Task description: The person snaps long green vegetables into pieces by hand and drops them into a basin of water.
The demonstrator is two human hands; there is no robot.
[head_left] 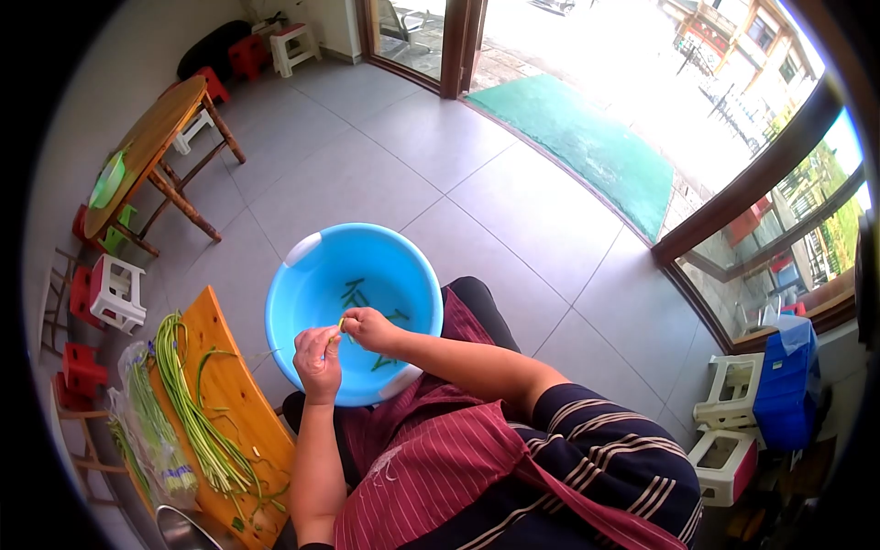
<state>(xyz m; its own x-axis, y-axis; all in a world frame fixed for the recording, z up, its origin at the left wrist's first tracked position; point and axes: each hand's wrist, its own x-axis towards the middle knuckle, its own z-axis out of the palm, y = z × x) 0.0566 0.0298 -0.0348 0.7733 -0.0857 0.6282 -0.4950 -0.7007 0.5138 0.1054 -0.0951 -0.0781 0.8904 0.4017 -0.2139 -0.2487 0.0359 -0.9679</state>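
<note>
Above the near part of a blue basin [284, 302], my left hand [318, 362] and my right hand [371, 329] are close together. Both have closed fingers around a thin green stem [342, 324]. Short green pieces [355, 293] lie scattered on the basin's bottom. To the left, a bundle of long green stems [179, 385] rests on an orange wooden bench [220, 344]. Beside it lies a clear plastic bag of green stems [156, 412]. A few loose bits are spread over the bench's near end.
A metal bowl [183, 529] sits at the bottom left. Farther off are a wooden table [151, 137] with a green basket [108, 180], a white stool [117, 293] and red stools [84, 369]. White stools [733, 390] and a blue container [786, 390] stand at the right, near glass doors.
</note>
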